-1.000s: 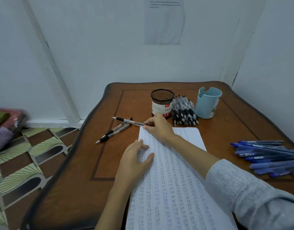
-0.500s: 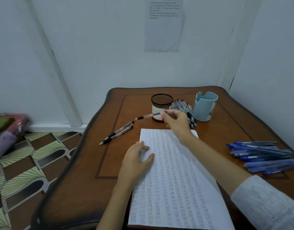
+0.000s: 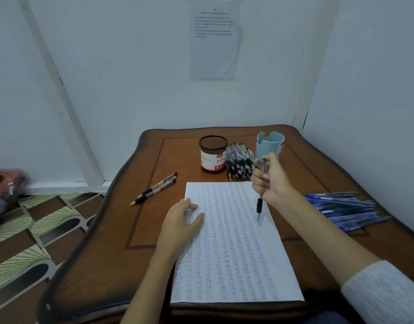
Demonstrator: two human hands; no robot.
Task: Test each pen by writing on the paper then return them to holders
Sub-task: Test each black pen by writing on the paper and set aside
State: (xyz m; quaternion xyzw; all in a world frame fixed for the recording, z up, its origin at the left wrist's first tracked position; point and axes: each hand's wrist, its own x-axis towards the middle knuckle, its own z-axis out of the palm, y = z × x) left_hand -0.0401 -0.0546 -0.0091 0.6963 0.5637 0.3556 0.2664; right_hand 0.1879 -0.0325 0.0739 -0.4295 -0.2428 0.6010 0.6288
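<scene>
pen (image 3: 259,205) in right hand (image 3: 273,181), two loose pens (image 3: 154,189).

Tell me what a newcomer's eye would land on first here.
The sheet of paper, packed with rows of handwriting, fills the middle of the table, the left hand resting on its left edge. Above its right side the right hand grips a pen tip-down. A heap of blue pens lies at the table's right edge.
</scene>
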